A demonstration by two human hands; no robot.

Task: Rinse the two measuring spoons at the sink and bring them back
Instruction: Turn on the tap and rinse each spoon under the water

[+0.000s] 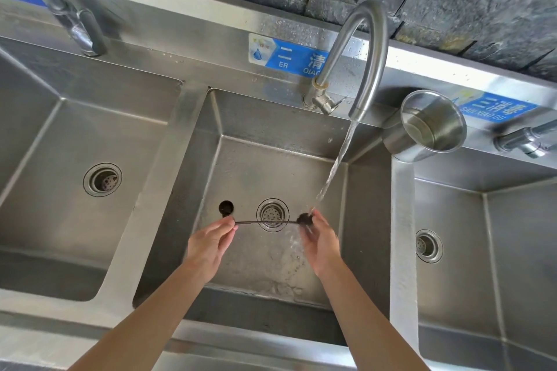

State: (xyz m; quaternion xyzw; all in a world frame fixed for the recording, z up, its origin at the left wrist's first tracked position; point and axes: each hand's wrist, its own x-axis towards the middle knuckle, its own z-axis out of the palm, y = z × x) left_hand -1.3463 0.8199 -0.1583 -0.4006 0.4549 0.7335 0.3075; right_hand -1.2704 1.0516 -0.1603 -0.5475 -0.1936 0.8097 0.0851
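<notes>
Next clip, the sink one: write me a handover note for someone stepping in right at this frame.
Left hand pinches the handle ends of the measuring spoons. One bowl sticks up beside that hand. Right hand touches the other bowl under the running water from the faucet, over the middle sink.
Done: spoons at the sink, one being rinsed.
Left: rinse the other bowl, turn the water off, carry both back.
</notes>
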